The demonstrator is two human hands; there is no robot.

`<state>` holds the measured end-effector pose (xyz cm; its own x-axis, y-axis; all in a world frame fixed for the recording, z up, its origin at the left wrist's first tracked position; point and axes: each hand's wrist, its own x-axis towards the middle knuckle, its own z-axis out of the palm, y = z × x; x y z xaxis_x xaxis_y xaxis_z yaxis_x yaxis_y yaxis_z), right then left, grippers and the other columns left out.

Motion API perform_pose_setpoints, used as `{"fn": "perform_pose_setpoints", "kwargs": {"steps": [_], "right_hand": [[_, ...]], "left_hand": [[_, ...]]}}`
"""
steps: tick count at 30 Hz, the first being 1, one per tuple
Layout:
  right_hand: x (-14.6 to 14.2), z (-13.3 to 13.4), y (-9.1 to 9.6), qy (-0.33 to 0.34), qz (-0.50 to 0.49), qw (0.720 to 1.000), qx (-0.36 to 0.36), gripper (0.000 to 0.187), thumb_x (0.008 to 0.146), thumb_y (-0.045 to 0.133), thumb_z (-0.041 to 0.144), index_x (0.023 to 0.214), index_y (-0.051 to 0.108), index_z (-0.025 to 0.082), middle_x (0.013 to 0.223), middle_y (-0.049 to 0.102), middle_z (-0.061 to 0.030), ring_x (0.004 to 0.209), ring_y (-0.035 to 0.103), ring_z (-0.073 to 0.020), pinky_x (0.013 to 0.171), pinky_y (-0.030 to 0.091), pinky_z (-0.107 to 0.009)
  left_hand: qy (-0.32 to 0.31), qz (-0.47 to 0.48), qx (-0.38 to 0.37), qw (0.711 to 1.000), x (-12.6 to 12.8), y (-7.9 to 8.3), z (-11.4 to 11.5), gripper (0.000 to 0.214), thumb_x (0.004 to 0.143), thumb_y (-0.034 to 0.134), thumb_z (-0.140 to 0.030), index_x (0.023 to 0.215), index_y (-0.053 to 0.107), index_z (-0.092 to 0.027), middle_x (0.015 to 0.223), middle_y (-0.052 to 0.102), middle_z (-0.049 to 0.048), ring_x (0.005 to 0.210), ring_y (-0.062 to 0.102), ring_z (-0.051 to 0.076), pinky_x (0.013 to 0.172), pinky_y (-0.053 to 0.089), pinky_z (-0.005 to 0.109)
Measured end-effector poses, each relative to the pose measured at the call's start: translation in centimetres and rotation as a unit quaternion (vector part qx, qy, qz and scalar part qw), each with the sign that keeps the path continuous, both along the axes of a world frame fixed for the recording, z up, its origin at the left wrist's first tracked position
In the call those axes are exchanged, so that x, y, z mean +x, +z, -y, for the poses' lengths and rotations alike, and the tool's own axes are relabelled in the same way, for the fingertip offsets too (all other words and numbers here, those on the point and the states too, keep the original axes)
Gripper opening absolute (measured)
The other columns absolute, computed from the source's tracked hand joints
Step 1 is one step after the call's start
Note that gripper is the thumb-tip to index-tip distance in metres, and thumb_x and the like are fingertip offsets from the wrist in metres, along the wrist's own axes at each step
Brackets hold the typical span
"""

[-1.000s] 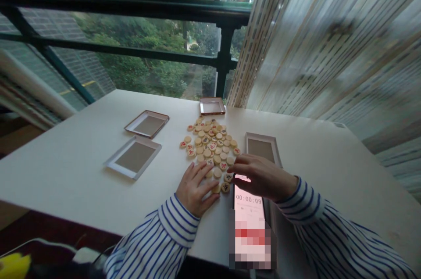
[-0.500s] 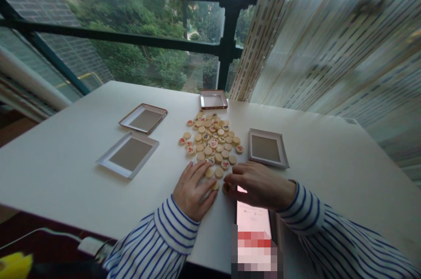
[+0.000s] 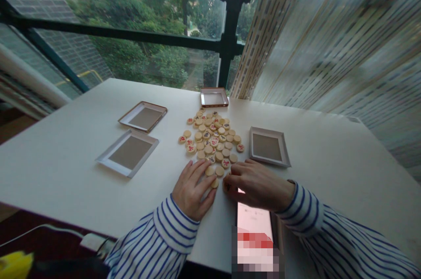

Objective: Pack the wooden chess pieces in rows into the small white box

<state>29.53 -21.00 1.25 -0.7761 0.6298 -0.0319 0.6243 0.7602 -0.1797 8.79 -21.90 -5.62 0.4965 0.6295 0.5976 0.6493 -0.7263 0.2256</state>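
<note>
1. We have the round pieces [image 3: 214, 141] heaped mid-table, some showing red or dark characters, others blank side up.
2. Our left hand [image 3: 191, 191] lies open, fingers spread, at the heap's near left edge, its fingertips on or just above a few pieces. A light touch there should stop them skidding.
3. Our right hand [image 3: 261, 186] curls over a dark-marked piece [image 3: 226, 185] at the near edge; we cannot tell whether its fingers grip that piece or merely touch it.
4. We would do best to hold that piece by its rim, leaving the character readable and its neighbours undisturbed.
5. We should mind the phone [image 3: 255, 217], partly under our right hand, and the right tray [image 3: 268, 147], just beyond it.
</note>
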Motion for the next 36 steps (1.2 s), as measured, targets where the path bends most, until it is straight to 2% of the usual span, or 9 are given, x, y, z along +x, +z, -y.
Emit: {"fn": "perform_pose_setpoints", "kwargs": {"steps": [6,11,17,21,28,33,36], "right_hand": [[-0.2,0.0,0.0,-0.005,-0.001,1.000,0.006,0.012,0.083,0.048,0.026,0.085,0.057,0.019,0.088,0.059,-0.0047,0.076,0.050,-0.0147,0.065,0.032,-0.030],[-0.2,0.0,0.1,-0.009,-0.013,0.999,0.038,0.011,0.083,0.048,0.025,0.083,0.056,0.018,0.086,0.058,-0.0042,0.073,0.048,-0.0141,0.066,0.032,-0.030],[0.0,-0.1,0.6,-0.015,-0.039,0.997,0.057,0.011,0.083,0.050,0.027,0.084,0.057,0.019,0.083,0.057,-0.0033,0.071,0.047,-0.0133,0.064,0.030,-0.029],[0.5,-0.3,0.9,-0.030,-0.041,0.996,0.069,0.012,0.083,0.050,0.028,0.086,0.057,0.019,0.083,0.057,-0.0031,0.072,0.048,-0.0134,0.066,0.031,-0.029],[1.6,-0.5,2.1,-0.056,-0.055,0.993,0.090,0.014,0.083,0.050,0.032,0.088,0.057,0.020,0.087,0.057,-0.0037,0.076,0.049,-0.0145,0.065,0.030,-0.029],[2.3,-0.7,2.9,-0.082,-0.071,0.988,0.113,0.016,0.083,0.051,0.033,0.091,0.058,0.020,0.087,0.058,-0.0039,0.074,0.049,-0.0142,0.066,0.032,-0.029],[2.7,-0.9,3.2,-0.107,-0.087,0.981,0.137,0.019,0.084,0.051,0.034,0.090,0.059,0.019,0.085,0.058,-0.0049,0.073,0.049,-0.0145,0.067,0.033,-0.028]], "left_hand": [[0.000,0.014,-0.005,1.000,0.0,0.1,0.0,0.028,0.074,0.056,-0.021,0.101,0.061,-0.015,0.117,0.058,0.0155,0.112,0.051,0.028,0.095,0.041,0.051],[0.000,0.061,-0.018,0.998,0.0,0.1,-0.2,0.027,0.076,0.055,-0.015,0.102,0.061,-0.012,0.114,0.059,0.0166,0.110,0.052,0.026,0.093,0.046,0.044],[0.017,0.104,-0.048,0.993,0.0,0.4,-0.4,0.024,0.079,0.054,-0.017,0.102,0.061,-0.013,0.112,0.060,0.0148,0.105,0.056,0.022,0.089,0.049,0.039],[0.025,0.123,-0.065,0.990,0.2,1.6,-0.7,0.025,0.079,0.054,-0.018,0.103,0.061,-0.014,0.114,0.060,0.0136,0.106,0.056,0.021,0.091,0.049,0.038],[0.024,0.169,-0.129,0.977,1.1,4.5,-2.3,0.026,0.080,0.056,-0.023,0.104,0.062,-0.014,0.110,0.064,0.0099,0.106,0.057,0.019,0.096,0.044,0.036],[0.033,0.218,-0.216,0.951,2.6,6.3,-4.2,0.029,0.080,0.056,-0.030,0.104,0.063,-0.016,0.107,0.065,0.0080,0.100,0.059,0.019,0.093,0.044,0.035],[0.014,0.268,-0.290,0.919,3.7,7.0,-5.5,0.034,0.079,0.055,-0.035,0.106,0.063,-0.015,0.104,0.066,0.0093,0.090,0.062,0.018,0.085,0.048,0.034]]}}
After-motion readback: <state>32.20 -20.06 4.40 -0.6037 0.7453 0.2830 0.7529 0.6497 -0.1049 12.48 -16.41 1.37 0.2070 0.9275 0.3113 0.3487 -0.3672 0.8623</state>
